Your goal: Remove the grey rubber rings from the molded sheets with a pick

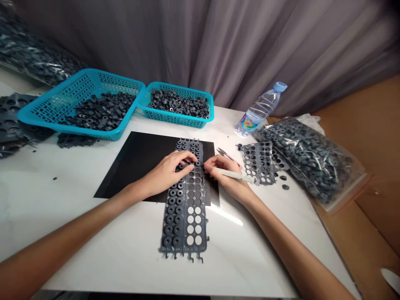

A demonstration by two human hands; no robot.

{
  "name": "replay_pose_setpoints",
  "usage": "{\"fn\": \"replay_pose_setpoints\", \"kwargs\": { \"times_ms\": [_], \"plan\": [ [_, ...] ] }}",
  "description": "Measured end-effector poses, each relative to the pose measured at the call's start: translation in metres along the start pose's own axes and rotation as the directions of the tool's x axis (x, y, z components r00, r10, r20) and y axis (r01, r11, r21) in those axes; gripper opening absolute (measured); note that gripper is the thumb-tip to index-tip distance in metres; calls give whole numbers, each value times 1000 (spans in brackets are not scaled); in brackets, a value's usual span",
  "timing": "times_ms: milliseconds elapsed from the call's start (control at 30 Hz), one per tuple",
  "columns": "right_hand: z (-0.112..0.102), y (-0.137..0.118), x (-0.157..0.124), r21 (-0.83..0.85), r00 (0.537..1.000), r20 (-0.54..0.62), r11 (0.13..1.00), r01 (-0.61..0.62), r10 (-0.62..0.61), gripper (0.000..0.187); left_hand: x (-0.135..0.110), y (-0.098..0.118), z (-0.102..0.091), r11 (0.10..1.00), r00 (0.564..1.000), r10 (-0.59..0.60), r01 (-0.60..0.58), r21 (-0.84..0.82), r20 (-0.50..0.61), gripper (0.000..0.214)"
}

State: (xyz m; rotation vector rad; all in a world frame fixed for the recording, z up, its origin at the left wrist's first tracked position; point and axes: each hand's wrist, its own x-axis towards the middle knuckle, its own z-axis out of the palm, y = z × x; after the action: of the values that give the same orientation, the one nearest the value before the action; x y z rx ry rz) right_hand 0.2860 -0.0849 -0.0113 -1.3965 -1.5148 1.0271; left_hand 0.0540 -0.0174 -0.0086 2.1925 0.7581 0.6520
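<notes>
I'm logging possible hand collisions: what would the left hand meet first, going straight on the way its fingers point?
Probably the right hand, whose fingertips face it across the dark perforated sheet. Height above the sheet is unclear, so a low path might catch the sheet first.

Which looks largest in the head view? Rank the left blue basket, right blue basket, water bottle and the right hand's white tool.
1. Left blue basket
2. Right blue basket
3. Water bottle
4. White tool
</notes>
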Motion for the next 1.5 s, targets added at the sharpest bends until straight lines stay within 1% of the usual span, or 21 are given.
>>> {"fn": "replay_pose_setpoints", "kwargs": {
  "times_ms": [100, 233, 300, 400, 467, 667, 967, 1267, 1500],
  "plan": [
    [1, 1, 1, 31, 1000, -8, 999, -8, 8, 19, 8, -2, 0, 999, 999, 37, -37, 30, -7, 19],
    [2, 1, 4, 57, 999, -45, 998, -28, 31, 15, 12, -4, 1, 998, 999, 44, -44, 54, 12, 16],
    [3, 1, 5, 53, 999, -45, 998, -27, 29, 13, 10, -4, 2, 991, 998, 63, -64, 117, 13, 15],
    [5, 0, 6, 47, 1000, -30, 999, -6, 8, 9, 6, -2, 5, 966, 995, 101, -95, 238, -12, 16],
    [5, 0, 6, 47, 1000, -24, 999, 1, 0, 8, 4, 0, 6, 957, 993, 118, -108, 268, -22, 17],
    [5, 1, 3, 35, 1000, -8, 999, -3, 3, 6, 5, -2, 6, 971, 992, 115, -102, 217, -48, 13],
    [8, 7, 4, 23, 999, -35, 1000, 17, -16, 7, 3, 0, 6, 951, 990, 137, -119, 285, -41, 12],
    [7, 6, 3, 39, 998, -35, 998, 44, -43, 7, 3, -3, 9, 946, 990, 133, -113, 304, -47, 14],
    [8, 6, 4, 25, 999, -20, 999, 29, -29, 6, 4, -1, 8, 949, 990, 129, -108, 296, -52, 14]
  ]
}}
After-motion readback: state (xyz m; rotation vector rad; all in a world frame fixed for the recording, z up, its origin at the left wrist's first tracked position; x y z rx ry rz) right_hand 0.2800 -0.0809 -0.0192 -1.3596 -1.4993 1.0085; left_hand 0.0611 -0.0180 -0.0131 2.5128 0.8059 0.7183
